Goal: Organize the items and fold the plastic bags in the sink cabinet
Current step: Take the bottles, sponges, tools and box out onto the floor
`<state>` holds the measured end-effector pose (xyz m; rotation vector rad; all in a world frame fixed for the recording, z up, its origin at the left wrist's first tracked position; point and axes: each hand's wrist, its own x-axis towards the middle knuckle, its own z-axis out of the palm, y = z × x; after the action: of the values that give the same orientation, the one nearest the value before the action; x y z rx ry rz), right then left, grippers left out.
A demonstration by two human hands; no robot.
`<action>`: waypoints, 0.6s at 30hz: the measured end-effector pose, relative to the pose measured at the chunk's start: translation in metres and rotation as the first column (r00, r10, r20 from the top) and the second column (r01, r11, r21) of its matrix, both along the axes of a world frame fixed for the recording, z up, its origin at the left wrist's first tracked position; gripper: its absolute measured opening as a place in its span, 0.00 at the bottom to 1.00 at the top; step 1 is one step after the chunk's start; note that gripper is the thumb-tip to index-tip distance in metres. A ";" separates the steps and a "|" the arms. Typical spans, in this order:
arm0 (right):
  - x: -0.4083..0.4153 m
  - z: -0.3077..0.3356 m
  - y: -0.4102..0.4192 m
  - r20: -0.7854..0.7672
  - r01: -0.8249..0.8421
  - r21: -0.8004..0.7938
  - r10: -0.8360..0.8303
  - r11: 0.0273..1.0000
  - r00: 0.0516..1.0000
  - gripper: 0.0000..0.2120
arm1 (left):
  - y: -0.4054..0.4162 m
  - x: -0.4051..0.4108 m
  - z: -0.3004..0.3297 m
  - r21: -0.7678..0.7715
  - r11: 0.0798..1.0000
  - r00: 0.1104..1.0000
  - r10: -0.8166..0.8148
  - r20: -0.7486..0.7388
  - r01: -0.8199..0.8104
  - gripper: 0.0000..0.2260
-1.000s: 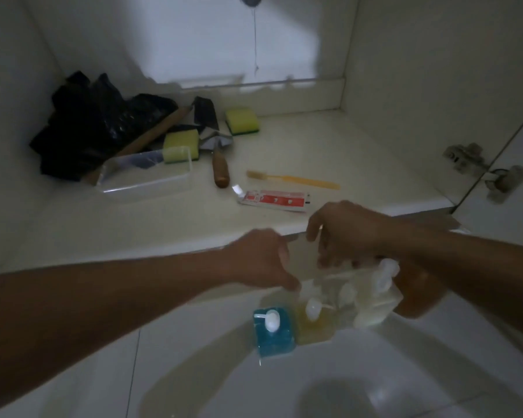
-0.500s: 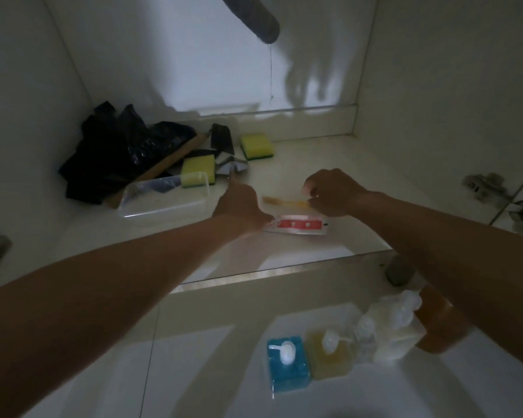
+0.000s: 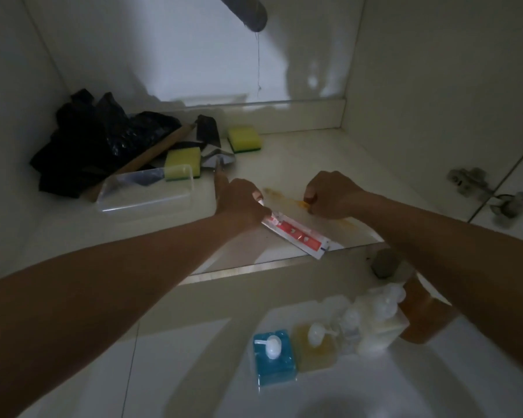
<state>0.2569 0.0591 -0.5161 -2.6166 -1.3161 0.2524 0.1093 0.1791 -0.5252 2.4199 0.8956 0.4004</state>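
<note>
Inside the white sink cabinet (image 3: 299, 164), my left hand (image 3: 239, 200) grips the cap end of a red and white toothpaste tube (image 3: 296, 236), which slants toward the front edge. My right hand (image 3: 329, 194) is closed on the handle of a yellow toothbrush (image 3: 287, 199) lying on the cabinet floor. Crumpled black plastic bags (image 3: 103, 140) are heaped in the back left corner. Two yellow sponges (image 3: 183, 162) (image 3: 243, 138) and a clear plastic container (image 3: 145, 191) lie near the bags.
A wooden handle (image 3: 154, 153) leans across the bags. A grey drain pipe (image 3: 248, 10) hangs from above. On the floor outside stand a blue soap bottle (image 3: 274, 360), a yellow one (image 3: 314, 348), pale ones (image 3: 378, 321) and an orange one (image 3: 426, 315). Door hinges (image 3: 468, 182) sit at right.
Both hands left the bottles on the floor and reached into the cabinet. My left hand took hold of the toothpaste tube and swung it; my right hand closed on the toothbrush.
</note>
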 end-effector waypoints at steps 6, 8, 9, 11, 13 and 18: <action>-0.041 0.036 -0.077 -0.304 0.128 0.030 -0.113 0.991 0.946 0.04 | -0.042 -0.017 0.014 -0.040 0.972 0.971 -0.226 0.075 0.230 0.16; -0.058 0.037 -0.110 -0.378 0.115 -0.033 -0.119 0.993 0.918 0.04 | -0.069 -0.031 0.013 0.014 0.933 0.931 -0.359 0.066 0.359 0.15; -0.065 0.034 -0.125 -0.424 0.110 -0.080 -0.134 0.991 0.896 0.04 | -0.081 -0.037 0.007 0.013 0.907 0.906 -0.421 0.039 0.421 0.15; -0.078 0.019 -0.151 -0.478 0.080 -0.213 -0.176 0.974 0.860 0.04 | -0.103 -0.049 -0.015 -0.016 0.866 0.864 -0.500 -0.050 0.500 0.14; -0.087 -0.002 -0.174 -0.521 0.042 -0.345 -0.228 0.938 0.822 0.05 | -0.125 -0.060 -0.041 -0.028 0.838 0.829 -0.544 -0.128 0.545 0.14; -0.108 -0.060 -0.211 -0.539 -0.020 -0.531 -0.320 0.847 0.779 0.06 | -0.159 -0.072 -0.103 -0.080 0.837 0.795 -0.541 -0.276 0.541 0.14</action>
<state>0.1488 -0.1520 -0.5763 -2.6193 -0.8595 1.4740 0.0374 0.0198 -0.6284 2.6352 0.2625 -0.1752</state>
